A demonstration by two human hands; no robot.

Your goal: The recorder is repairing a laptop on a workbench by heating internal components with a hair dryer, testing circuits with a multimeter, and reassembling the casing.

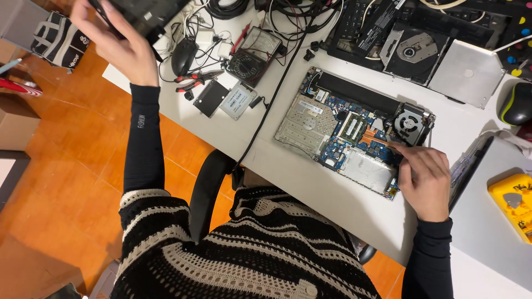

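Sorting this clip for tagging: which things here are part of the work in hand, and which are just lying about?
In hand:
- opened laptop base with blue circuit board, touched by right hand
- flat black panel, held up by left hand

Lying about:
- black computer mouse
- red-handled pliers
- analogue multimeter
- silver drive
- removed optical disc drive
- yellow box

We've got just one cam, head-worn, looking almost straight down from above the person's shoulders, approx arm's reach from the white desk, w/ the opened laptop near centre and orange floor on the left.
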